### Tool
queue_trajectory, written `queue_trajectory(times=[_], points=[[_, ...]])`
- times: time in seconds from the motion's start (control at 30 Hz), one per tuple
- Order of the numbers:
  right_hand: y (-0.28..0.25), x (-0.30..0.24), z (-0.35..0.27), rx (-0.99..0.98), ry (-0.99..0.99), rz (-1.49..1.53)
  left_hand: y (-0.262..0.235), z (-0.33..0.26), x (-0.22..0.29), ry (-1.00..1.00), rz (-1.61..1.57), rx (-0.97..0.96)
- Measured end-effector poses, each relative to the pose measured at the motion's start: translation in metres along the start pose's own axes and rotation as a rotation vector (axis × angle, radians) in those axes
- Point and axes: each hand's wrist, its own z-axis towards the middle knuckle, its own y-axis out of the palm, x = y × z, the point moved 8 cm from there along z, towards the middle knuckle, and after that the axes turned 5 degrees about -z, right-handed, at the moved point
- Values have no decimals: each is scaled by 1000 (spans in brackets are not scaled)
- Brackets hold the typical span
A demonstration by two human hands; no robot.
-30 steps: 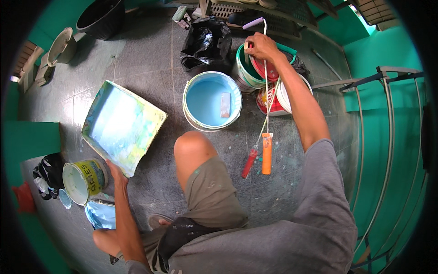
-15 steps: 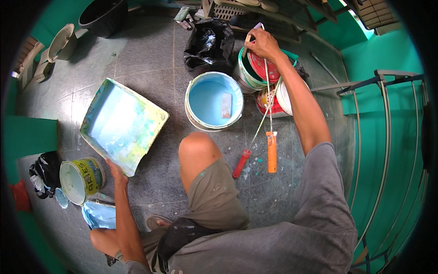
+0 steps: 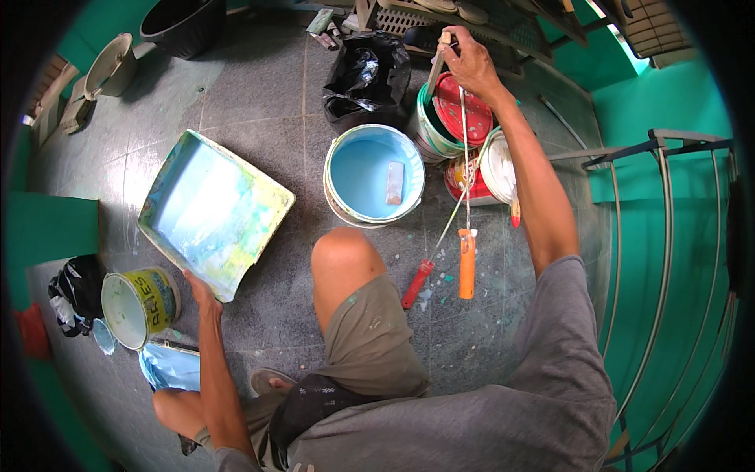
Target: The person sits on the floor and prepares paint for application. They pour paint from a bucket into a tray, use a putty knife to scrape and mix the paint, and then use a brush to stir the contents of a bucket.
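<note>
My right hand (image 3: 474, 64) reaches out over a cluster of paint buckets and is closed on the thin metal shaft of a roller with an orange handle (image 3: 467, 264); a pale stick (image 3: 436, 69) rises beside my fingers. A second roller's red handle (image 3: 417, 284) lies on the floor next to the orange one. Below my hand is a green-rimmed bucket with a red lid (image 3: 464, 118). My left hand (image 3: 201, 289) rests on the near corner of a paint tray (image 3: 267, 206) smeared with light blue and yellow.
A bucket of light blue paint (image 3: 338, 185) stands by my bare knee (image 3: 346, 256). A white bucket (image 3: 497, 167) is at the right and a yellow-labelled can (image 3: 153, 299) at the left. Black plastic bag (image 3: 366, 75), black tub (image 3: 185, 23), metal railing (image 3: 668, 236) on the right.
My right hand has shifted slightly farther over the buckets while keeping hold of the roller shaft. The left hand stays on the tray corner.
</note>
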Motion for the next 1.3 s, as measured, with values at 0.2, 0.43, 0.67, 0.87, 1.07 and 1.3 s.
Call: queue_trajectory(times=[0.2, 0.43, 0.67, 0.87, 1.07, 1.3], points=[[-26, -12, 3, 166, -64, -19, -7, 7, -2, 23, 4, 25], [-52, -52, -12, 338, -222, -102, -2, 2, -3, -7, 14, 38], [-72, -77, -29, 431, -296, -144, 0, -3, 1, 22, 38, 73], [-112, -62, -48, 565, -121, -106, 1, -2, -1, 10, 33, 63], [-129, 67, -103, 772, 351, 256, -1, 9, -10, 1, -16, 34], [-113, 122, -160, 800, 711, 552, 8, -3, -6, -5, 47, 57]])
